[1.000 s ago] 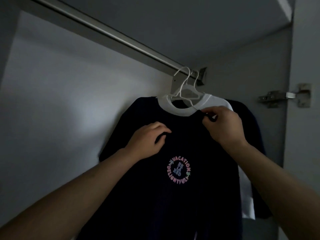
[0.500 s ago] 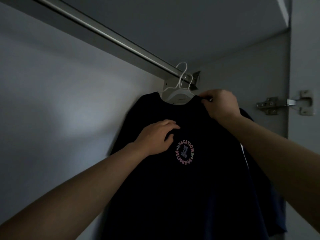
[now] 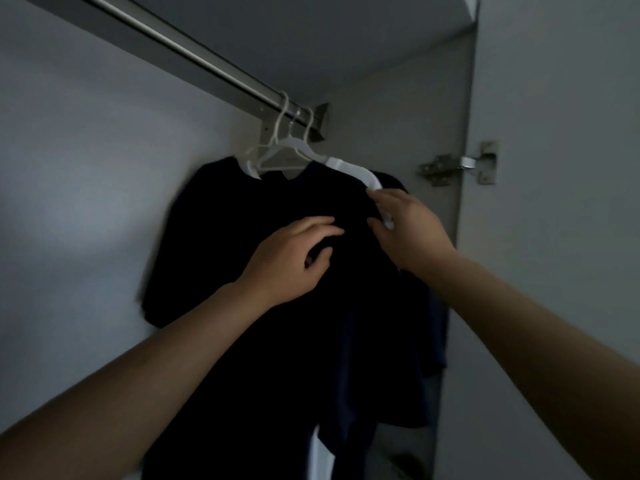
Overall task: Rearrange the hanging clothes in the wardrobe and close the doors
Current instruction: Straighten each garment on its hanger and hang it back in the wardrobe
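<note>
Several dark T-shirts hang bunched at the right end of the metal rail on white hangers. My left hand rests on the chest of the front shirt with its fingers loosely spread and the thumb below. My right hand is at the shirts' right shoulder, where thumb and fingers hold the sloping white hanger arm. The shirts' lower parts fade into shadow.
The wardrobe's pale back wall stretches bare to the left of the clothes. On the right stands the open door with its metal hinge. The rail's left part carries nothing.
The round print on the front shirt is no longer visible. My right hand has moved from the collar down to the white hanger arm, and my left hand has loosened on the fabric.
</note>
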